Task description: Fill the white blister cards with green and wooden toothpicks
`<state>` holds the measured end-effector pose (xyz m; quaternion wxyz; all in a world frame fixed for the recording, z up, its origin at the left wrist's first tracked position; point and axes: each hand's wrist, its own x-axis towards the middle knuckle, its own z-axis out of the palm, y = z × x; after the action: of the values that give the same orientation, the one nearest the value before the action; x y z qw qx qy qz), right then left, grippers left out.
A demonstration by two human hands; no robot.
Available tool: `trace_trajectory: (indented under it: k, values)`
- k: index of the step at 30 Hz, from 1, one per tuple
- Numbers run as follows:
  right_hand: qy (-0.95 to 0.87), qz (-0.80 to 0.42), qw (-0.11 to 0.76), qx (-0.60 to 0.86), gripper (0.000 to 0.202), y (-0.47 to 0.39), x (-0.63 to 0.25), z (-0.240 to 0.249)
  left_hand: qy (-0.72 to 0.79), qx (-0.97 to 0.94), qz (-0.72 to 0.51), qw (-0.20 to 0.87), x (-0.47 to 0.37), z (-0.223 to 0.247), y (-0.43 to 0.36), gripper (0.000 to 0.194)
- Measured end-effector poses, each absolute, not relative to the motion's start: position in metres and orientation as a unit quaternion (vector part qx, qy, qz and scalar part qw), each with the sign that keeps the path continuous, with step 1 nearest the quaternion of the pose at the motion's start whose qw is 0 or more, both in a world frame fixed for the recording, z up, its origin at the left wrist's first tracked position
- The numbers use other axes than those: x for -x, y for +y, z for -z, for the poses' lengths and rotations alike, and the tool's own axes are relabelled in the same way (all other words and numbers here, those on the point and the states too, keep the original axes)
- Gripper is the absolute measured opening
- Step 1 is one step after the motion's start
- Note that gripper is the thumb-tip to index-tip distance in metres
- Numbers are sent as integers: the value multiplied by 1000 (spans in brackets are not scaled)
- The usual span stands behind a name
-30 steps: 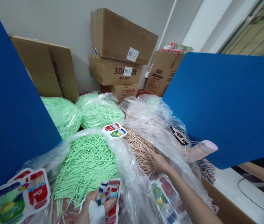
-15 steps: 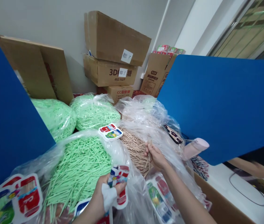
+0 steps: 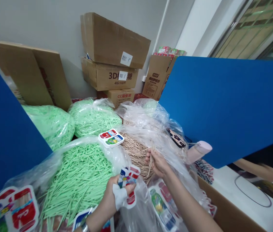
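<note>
My left hand, with a white wrapping round the thumb side, is closed on a bottle-shaped printed packet in red, blue and white. Thin brown sticks stand up between the fingers of my right hand. That hand is over an open clear bag of brown sticks. Left of it, another open bag holds light green sticks. A red, blue and green packet lies between the two bags. Beneath my right forearm, plastic film partly covers more packets.
More packets lie at lower left. Behind are closed bags of green sticks and stacked cartons. Blue panels flank both sides. A pink cylinder and patterned phone-like object are at right, near another person's arm.
The view has shifted slightly, moving the background left. My left hand has moved a little right and up with the packet, closer to my right hand, which still holds the sticks.
</note>
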<state>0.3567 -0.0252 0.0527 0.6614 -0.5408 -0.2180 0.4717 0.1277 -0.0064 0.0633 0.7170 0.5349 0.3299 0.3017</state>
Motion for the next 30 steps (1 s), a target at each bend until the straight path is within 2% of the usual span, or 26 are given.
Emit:
trace_trajectory:
  k: [6,10,12,16,20,23,26,27,30]
  values:
    - [-320,-440,617,568,33,-32,-346,-75,326,-554,-319,697,-134,-60,3,25]
    - [-530,-204,454,687,23,-34,-354,-83,321,-545,-325,703,-134,-71,5,28]
    - [-566,-88,386,723,19,-33,-360,-84,323,-549,-323,700,-135,-75,5,28]
    - [-552,-2,345,759,24,-32,-366,-84,320,-546,-318,706,-136,-73,4,29]
    - [-533,-52,407,740,36,-34,-365,-91,325,-551,-319,699,-139,-64,4,26]
    - [-505,-204,509,667,33,-33,-359,-95,341,-556,-319,687,-141,-61,4,26]
    - [-398,-346,645,553,32,-27,-348,-96,365,-561,-311,675,-142,-63,3,27]
    - [-349,-367,690,517,34,-25,-343,-98,371,-564,-310,669,-142,-62,3,28]
    - [-292,-354,746,483,39,-21,-329,-113,387,-579,-314,646,-142,-58,3,27]
